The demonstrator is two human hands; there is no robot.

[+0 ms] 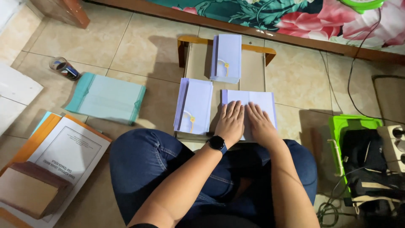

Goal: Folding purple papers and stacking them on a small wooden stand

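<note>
Centre of frame: left hand and right hand lie side by side, fingers released and flat, pressing a folded white sheet on the low wooden desk. Two lilac paper stacks sit just left and above. Teal stack, pen cup on floor at left; green basket right.

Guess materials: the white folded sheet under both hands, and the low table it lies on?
White folded sheet: likely matte paper; thin, crisp fold lines, lying flat under left hand and right hand. Low table: probably wood or laminate; pale top, glossy orange-brown rim.
</note>
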